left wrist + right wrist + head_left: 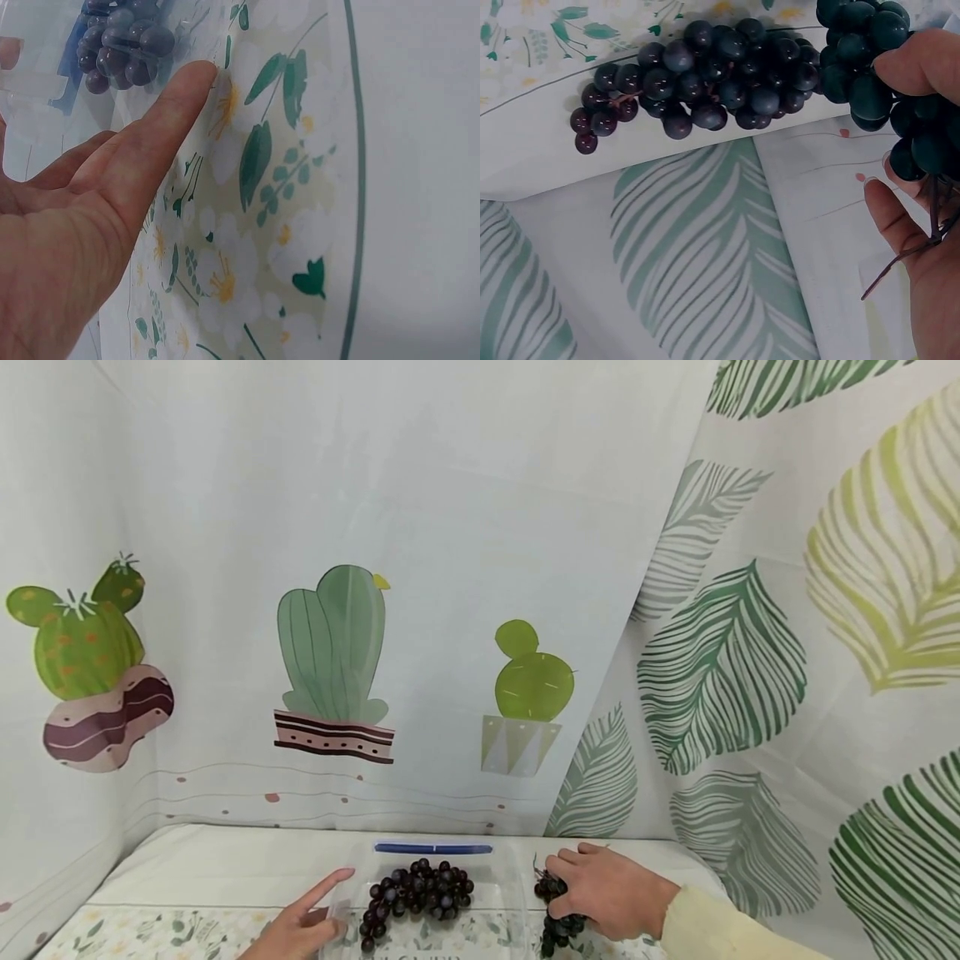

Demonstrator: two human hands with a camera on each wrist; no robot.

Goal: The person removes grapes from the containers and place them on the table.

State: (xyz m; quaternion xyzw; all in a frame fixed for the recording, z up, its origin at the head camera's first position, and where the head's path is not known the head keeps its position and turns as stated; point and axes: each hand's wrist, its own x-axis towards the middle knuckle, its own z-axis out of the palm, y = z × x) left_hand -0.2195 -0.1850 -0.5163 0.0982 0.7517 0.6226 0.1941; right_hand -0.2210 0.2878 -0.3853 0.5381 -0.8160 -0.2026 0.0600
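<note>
A clear plastic box [501,893] with a blue strip on its far side stands on the table, a bunch of dark grapes [420,889] inside. At its left side is my left hand [292,931], index finger extended along the wall, nothing gripped. The left wrist view shows the left hand [90,202] beside the box, some grapes [124,45] visible through the plastic. To the box's right, my right hand [611,891] grips a second bunch of dark grapes [855,60], its thin stem protruding near the palm. Another bunch of grapes [697,79] lies on the table in the right wrist view.
The table has a white cloth with a floral strip [180,927] along its near part. Behind hangs a white curtain [450,527] printed with potted cacti; a leaf-patterned curtain [757,710] closes off the right side.
</note>
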